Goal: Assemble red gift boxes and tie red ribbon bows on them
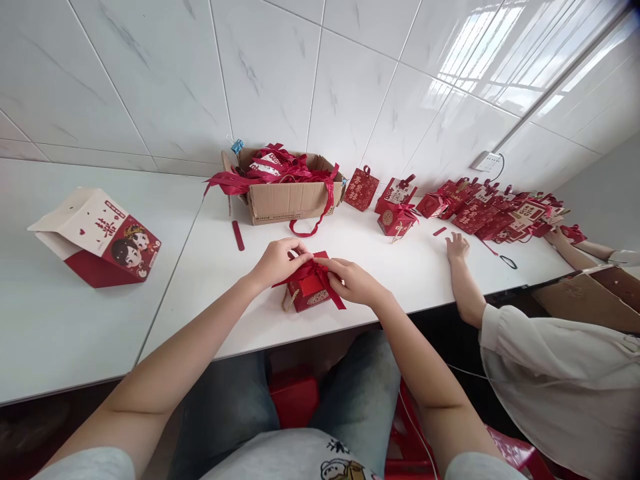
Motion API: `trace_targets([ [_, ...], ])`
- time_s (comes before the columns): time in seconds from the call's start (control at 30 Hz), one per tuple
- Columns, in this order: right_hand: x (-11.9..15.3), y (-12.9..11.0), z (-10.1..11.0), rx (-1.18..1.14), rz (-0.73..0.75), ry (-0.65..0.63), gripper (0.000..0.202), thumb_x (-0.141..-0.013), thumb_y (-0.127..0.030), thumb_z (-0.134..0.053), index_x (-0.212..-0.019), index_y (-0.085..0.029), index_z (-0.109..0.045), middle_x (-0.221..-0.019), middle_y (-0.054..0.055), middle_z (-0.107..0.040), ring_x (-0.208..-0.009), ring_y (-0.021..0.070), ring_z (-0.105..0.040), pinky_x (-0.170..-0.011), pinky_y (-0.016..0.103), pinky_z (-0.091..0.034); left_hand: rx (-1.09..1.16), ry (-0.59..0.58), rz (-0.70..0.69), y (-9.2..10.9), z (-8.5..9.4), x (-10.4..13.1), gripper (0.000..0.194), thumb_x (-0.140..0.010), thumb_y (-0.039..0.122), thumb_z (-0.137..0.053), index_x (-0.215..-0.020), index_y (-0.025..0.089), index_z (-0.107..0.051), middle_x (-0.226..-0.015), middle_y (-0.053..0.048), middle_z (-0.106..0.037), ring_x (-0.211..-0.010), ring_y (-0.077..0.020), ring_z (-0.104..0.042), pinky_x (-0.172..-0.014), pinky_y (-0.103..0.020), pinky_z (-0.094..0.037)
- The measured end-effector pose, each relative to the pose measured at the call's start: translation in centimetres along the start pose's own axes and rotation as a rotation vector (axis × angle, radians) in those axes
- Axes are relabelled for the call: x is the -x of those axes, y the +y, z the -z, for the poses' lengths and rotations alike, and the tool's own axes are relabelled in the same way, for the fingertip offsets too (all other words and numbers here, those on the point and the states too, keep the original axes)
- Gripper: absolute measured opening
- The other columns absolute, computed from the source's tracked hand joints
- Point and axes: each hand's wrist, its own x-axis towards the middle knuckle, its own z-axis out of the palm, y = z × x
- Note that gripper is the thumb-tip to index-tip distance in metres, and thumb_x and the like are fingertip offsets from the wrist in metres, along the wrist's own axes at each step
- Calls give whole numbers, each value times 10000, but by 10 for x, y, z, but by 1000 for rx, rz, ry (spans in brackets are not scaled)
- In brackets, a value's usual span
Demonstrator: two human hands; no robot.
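Brt – glare on upper-rt tiles (470,60)

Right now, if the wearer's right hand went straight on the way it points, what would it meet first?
The right hand would most likely meet the red ribbon bow on the small red box, which its fingers seem to touch. The left hand lies just beyond; depth there is unclear.

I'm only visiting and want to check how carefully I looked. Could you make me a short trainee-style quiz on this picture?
1. True or false: the left hand and right hand both touch the red ribbon on the small red box.
2. What sits at the left of the table?
A. A power strip
B. A red-and-white carton
C. A red stool
3. What colour is the clip at the left end of the cardboard box?

Key: 1. True. 2. B. 3. Blue.
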Motion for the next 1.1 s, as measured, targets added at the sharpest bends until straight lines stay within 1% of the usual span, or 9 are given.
trace_targets([
  [0.17, -2, -1, 0, 74, 58, -22, 486, -859, -91, -377, -1316, -186, -511, -970, 94, -636, -778, 165, -575, -725, 322, -500, 72, -141, 35, -3, 12, -3, 258, -812, 416, -587, -796, 178, -685, -861, -46, -706, -815, -184, -644, -727, -307, -537],
  [0.27, -3, -2, 0, 90, 62, -23, 493, -855, -86, -385, -1316, -194, -520, -1003, 96, -645, -809, 171, -588, -748, 326, -500, 125, -238, 23, -10, 17, -4, 209, -805, 342, -574, -880, 186, -691, -948, -49, -703, -860, -185, -651, -745, -306, -546],
  [0.37, -3, -3, 1, 105, 62, -36, 486, -861, -93, -392, -1316, -198, -528, -1028, 99, -652, -836, 177, -602, -764, 331, -503, 130, -257, -23, -15, 17, -5, 190, -761, 264, -588, -907, 187, -681, -970, -48, -696, -893, -188, -648, -784, -315, -545],
  [0.57, -4, -2, -1, 122, 110, -25, 432, -873, -100, -406, -1246, -210, -594, -1095, 108, -644, -913, 185, -615, -809, 348, -511, 105, -182, -17, -13, 11, -5, 176, -768, 331, -597, -819, 173, -656, -881, -51, -694, -808, -181, -641, -742, -323, -551],
  [0.77, -6, -1, -2, 155, 113, -41, 411, -882, -113, -409, -1229, -209, -608, -1056, 109, -643, -905, 185, -608, -810, 345, -508, 75, -188, -28, -8, 10, -7, 202, -766, 368, -604, -791, 174, -656, -828, -39, -689, -787, -178, -638, -694, -294, -537],
  [0.87, -6, -1, -3, 175, 111, -42, 425, -875, -99, -399, -1219, -208, -622, -1066, 107, -638, -856, 176, -590, -783, 331, -497, 38, -124, -41, -5, 6, -6, 137, -757, 279, -564, -760, 172, -649, -802, -31, -684, -735, -163, -631, -667, -279, -527],
  [0.93, -6, -1, -4, 190, 108, -48, 436, -866, -94, -402, -1220, -211, -627, -1011, 95, -639, -796, 165, -568, -748, 316, -485, 1, -55, -93, -5, 3, -4, 123, -755, 236, -534, -754, 173, -639, -811, -29, -670, -708, -146, -618, -660, -269, -520],
  [1.03, -4, -1, -4, 198, 109, -64, 454, -858, -87, -410, -1233, -230, -621, -909, 72, -620, -748, 157, -535, -725, 304, -469, -37, 54, -183, -8, -3, -1, 123, -777, 230, -507, -739, 175, -610, -805, -25, -629, -675, -122, -590, -623, -247, -503],
  [1.1, -3, -1, -4, 184, 110, -71, 456, -857, -85, -405, -1233, -232, -617, -923, 76, -618, -775, 164, -539, -744, 315, -468, -43, 85, -212, -10, -5, 1, 126, -788, 233, -501, -735, 174, -599, -802, -24, -610, -662, -113, -577, -602, -237, -492],
])
